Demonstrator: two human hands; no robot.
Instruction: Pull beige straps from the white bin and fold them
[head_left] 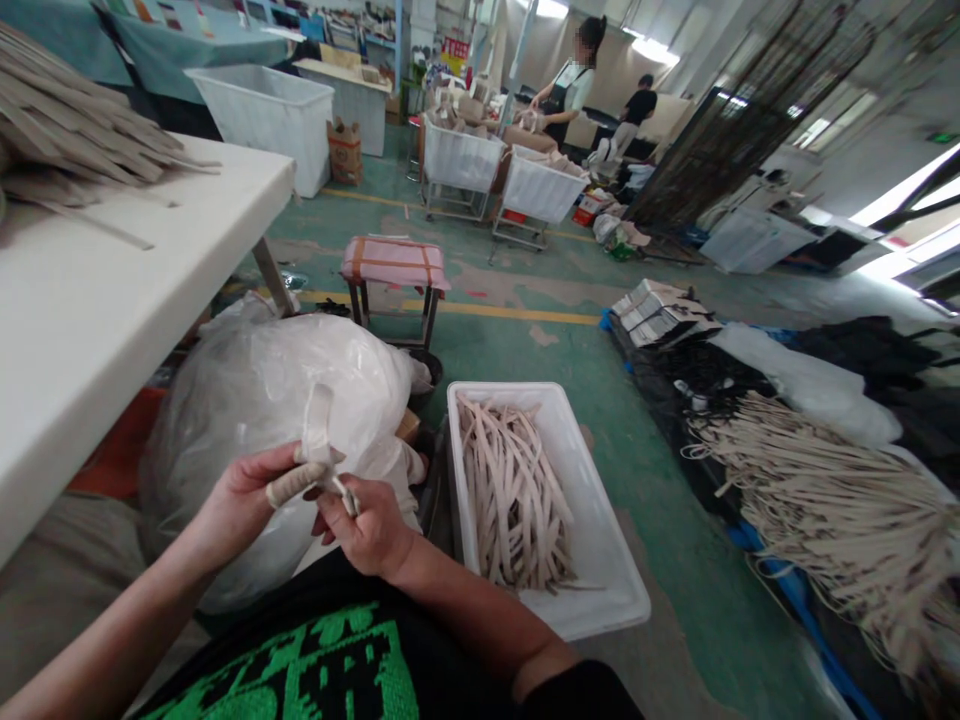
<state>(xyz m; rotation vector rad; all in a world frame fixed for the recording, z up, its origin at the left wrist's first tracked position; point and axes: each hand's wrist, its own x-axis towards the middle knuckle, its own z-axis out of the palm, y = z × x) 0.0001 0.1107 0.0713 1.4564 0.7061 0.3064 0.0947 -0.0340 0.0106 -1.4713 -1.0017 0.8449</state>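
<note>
My left hand (pixel 251 495) and my right hand (pixel 367 530) meet in front of my chest, both closed on one cream fabric strap (pixel 319 430). The strap stands up from my fingers and is bent over at the top. My left thumb is wrapped in tape. Behind the hands lies a big clear plastic bag (pixel 255 400), bulging and full. To the right, on the floor, a white plastic bin (pixel 600 560) holds several more cream straps (pixel 514 495) laid lengthwise.
A white table (pixel 90 300) at the left carries a stack of flat straps (pixel 67 125). A pink stool (pixel 394 265) stands ahead. A heap of corded straps (pixel 832 510) lies at the right. Two people work at white carts (pixel 536 185) far back.
</note>
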